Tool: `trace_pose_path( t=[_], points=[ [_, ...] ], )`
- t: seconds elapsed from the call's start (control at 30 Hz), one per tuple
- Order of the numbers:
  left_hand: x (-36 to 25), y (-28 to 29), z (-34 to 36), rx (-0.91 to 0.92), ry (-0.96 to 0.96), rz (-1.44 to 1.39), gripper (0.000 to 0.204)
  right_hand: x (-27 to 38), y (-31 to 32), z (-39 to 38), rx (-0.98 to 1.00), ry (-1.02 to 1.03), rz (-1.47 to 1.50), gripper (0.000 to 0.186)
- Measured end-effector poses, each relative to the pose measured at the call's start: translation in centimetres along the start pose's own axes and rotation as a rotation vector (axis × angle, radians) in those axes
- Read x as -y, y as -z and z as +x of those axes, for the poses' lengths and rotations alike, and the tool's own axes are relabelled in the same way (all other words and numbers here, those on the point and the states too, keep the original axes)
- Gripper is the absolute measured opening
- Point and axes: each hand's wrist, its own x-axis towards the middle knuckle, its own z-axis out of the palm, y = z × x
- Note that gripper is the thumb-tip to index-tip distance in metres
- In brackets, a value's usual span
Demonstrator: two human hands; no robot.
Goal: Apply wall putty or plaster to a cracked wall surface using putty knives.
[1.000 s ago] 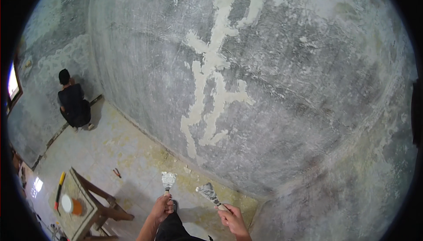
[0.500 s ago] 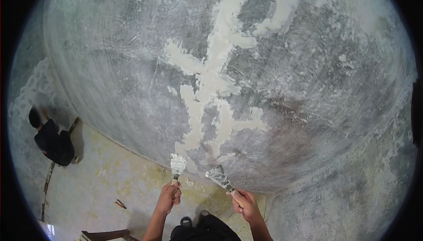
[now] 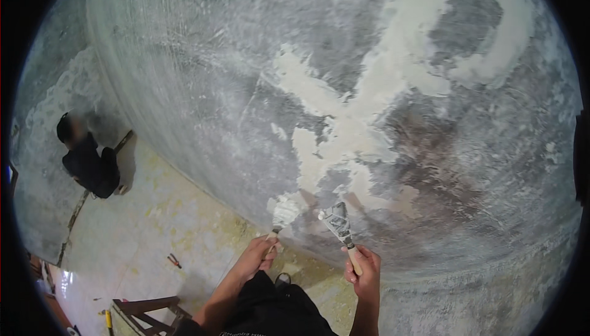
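Observation:
My left hand (image 3: 255,257) grips the handle of a putty knife whose wide blade (image 3: 285,210) carries a thick load of white putty. In my right hand (image 3: 364,274) is a second putty knife (image 3: 336,220) with a pale wooden handle, its blade smeared grey with a dab of white at one corner. Both blades point up in front of the grey wall (image 3: 203,90); whether either touches it I cannot tell. Broad strokes of off-white putty (image 3: 350,127) branch across the wall above the blades.
At the left, a person in dark clothes (image 3: 92,163) crouches by another patchy wall. Pliers with red handles (image 3: 174,261) lie on the stained floor (image 3: 147,225). A wooden stool or trestle (image 3: 147,305) stands at the lower left, near a yellow-handled tool (image 3: 109,322).
My view has turned, so wall and floor sit differently. Both putty knives have risen against the wall, and the right one points more upright. Each hand keeps its hold.

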Motion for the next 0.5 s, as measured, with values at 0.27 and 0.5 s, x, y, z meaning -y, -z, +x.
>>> trace_pose_path(
  t=[0.27, 0.5],
  points=[
    [-2.5, 2.7, 3.5, 0.276, 0.109, 0.067, 0.019, -3.4, -3.3, -1.0, -0.218, 0.0, 0.016, 0.031],
    [-2.7, 6.8, 3.2, 0.322, 0.122, 0.138, 0.023, -5.8, -7.8, -2.1, -0.314, -0.033, 0.083, 0.033]
  ],
)
